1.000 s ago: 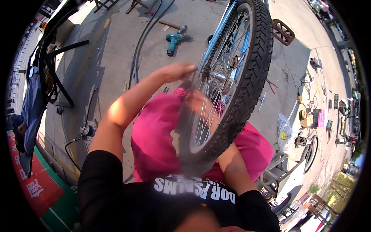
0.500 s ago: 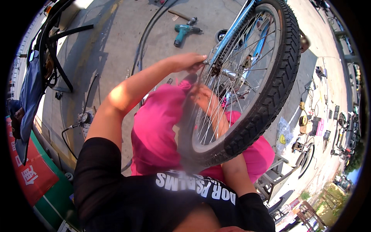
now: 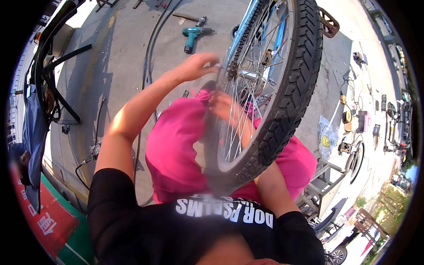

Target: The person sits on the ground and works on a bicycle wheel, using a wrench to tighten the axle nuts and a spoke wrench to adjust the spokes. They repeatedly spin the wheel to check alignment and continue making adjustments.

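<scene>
A bicycle's wheel (image 3: 304, 84) with a black knobby tyre stands between my knees, joined to a light blue frame (image 3: 240, 33). A chain (image 3: 243, 39) runs along the frame to the sprocket near the hub. My left hand (image 3: 196, 66) is at the left end of the hub; a gap shows between its thumb and curved fingers, and I see nothing held there. My right hand (image 3: 223, 106) is lower, seen past the spokes, its forearm passing behind the wheel. Its fingertips are near the blurred side of the tyre, and their grip is unclear.
A teal cordless drill (image 3: 192, 37) and a hammer (image 3: 187, 17) lie on the concrete beyond my left hand. A long hose (image 3: 148, 57) crosses the floor. To the left is a pressure gauge (image 3: 95, 150). Several tools and a plastic bag (image 3: 327, 137) lie at the right.
The view has shifted, so the wheel and drill appear farther left. My left hand's thumb and fingers have spread apart at the hub. My right hand stays beside the spokes.
</scene>
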{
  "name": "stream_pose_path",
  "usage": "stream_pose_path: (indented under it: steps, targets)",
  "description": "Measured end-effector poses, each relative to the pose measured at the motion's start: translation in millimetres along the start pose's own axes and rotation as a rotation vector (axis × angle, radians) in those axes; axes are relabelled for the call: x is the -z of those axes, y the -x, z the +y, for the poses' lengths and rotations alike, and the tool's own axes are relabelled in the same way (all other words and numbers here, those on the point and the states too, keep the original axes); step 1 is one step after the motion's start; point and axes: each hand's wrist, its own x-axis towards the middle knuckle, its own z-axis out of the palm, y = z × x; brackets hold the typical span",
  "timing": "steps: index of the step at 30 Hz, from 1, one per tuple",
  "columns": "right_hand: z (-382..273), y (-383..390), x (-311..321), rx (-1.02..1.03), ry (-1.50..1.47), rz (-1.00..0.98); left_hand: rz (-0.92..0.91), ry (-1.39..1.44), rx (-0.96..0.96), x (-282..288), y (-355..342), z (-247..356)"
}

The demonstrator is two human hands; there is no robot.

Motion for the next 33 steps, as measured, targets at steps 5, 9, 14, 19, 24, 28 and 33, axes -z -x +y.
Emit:
stream_pose_path:
  steps: [5, 9, 14, 19, 24, 28, 33]
  targets:
    - [-17, 17, -40, -0.004, 0.028, -0.033, -0.140, 0.898, 0.851, -2, -2, 17]
    - [-24, 31, -50, -0.004, 0.034, -0.016, -0.111, 1.146, 0.974, 8, -6, 34]
    - [9, -12, 6, 0.019, 0.058, 0.027, -0.230, 0.755, 0.454, 2, -8, 8]
    - [8, -10, -1, -0.016, 0.078, 0.016, -0.151, -0.307, -0.095, 16, -4, 17]
    - [3, -4, -8, -0.028, 0.046, -0.029, -0.206, 0.106, 0.288, 8, 1, -4]
    - [12, -14, 3, 0.048, 0.099, -0.011, -0.398, 0.861, 0.769, 13, -10, 10]
    - [-6, 13, -20, 0.045, 0.026, 0.019, -0.116, 1.112, 0.892, 9, -8, 38]
